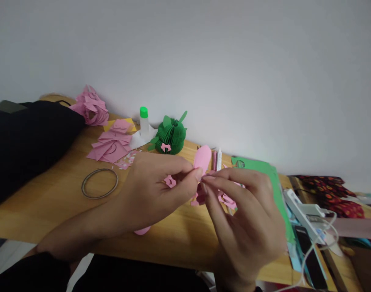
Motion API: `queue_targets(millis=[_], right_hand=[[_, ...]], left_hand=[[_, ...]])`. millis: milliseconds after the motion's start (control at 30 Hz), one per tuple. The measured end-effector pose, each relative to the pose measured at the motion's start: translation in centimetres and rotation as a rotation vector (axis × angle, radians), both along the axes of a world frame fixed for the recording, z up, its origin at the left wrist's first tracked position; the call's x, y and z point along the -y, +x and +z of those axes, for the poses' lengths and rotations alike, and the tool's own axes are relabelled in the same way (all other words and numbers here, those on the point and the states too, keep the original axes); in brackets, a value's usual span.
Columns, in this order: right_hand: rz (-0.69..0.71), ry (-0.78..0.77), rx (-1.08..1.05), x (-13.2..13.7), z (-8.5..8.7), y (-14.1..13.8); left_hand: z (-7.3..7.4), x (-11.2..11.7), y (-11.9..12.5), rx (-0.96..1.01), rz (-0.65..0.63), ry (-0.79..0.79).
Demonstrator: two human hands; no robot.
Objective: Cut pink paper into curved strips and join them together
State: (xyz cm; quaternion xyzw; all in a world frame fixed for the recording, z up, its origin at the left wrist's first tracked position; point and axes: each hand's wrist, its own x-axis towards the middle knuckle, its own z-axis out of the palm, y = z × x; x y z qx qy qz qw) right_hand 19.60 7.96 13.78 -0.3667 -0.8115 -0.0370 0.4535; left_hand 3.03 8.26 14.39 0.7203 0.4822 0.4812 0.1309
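A pink rounded paper strip (203,157) stands up between the thumb and forefinger of my left hand (158,190). The fingertips of my right hand (248,215) pinch together at the strip's lower end, close against my left thumb. What lies right between those fingertips is too small to make out. Behind my hands sits a green folded-paper cactus (172,136) with small green ovals and a pink cut-out on its front. Small pink paper cut-outs (228,200) lie on the table beneath my hands, partly hidden by them.
A glue stick (144,123) with a green cap stands near the wall. Pink paper scraps (111,142) and a metal bangle (99,183) are at left, beside black fabric (30,142). Green paper (258,166), a power strip (304,217) and a phone (310,255) lie at right.
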Motion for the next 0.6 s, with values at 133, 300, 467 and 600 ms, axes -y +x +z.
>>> queue_targets(millis=[133, 300, 467, 600], right_hand=[[0.01, -0.003, -0.012, 0.0, 0.02, 0.06], [0.014, -0.014, -0.009, -0.06, -0.04, 0.06], [0.012, -0.005, 0.002, 0.0, -0.09, 0.08], [0.022, -0.019, 0.002, 0.06, -0.08, 0.21]], left_hand=[[0.01, 0.04, -0.11, -0.006, -0.004, -0.006], [0.21, 0.01, -0.18, 0.039, -0.002, 0.017], [0.31, 0.03, -0.16, 0.008, 0.013, -0.006], [0.17, 0.11, -0.22, 0.004, 0.029, -0.017]])
